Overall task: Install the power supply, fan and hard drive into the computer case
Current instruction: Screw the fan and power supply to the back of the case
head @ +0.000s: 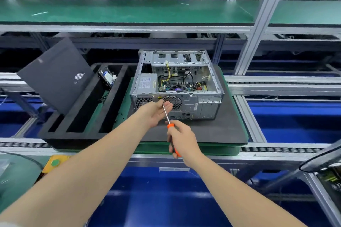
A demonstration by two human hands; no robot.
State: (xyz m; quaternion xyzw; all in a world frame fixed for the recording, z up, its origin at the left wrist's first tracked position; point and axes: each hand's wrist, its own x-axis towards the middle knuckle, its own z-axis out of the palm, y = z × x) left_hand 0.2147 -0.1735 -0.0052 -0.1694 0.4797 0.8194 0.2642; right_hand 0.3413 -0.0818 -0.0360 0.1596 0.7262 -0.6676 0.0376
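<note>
the computer case lies on its side, open side up, on a black foam mat, with its rear panel facing the person. inside it, the grey power supply sits in the near left corner, beside the board and a tangle of black and yellow cables. the hard drive is outside the case, propped on edge in a slot of the black foam tray just left of it. a dark side panel leans tilted in the far left slot of that tray.

the left hand is open, palm up, fingers straight, right in front of the round fan grille on the rear panel. the right hand grips the orange and black handle of a screwdriver, fingers curled round it. the metal shaft runs up across the left palm, and its tip points toward the top left edge of the grille. whether a fan sits behind the grille cannot be told.
</note>
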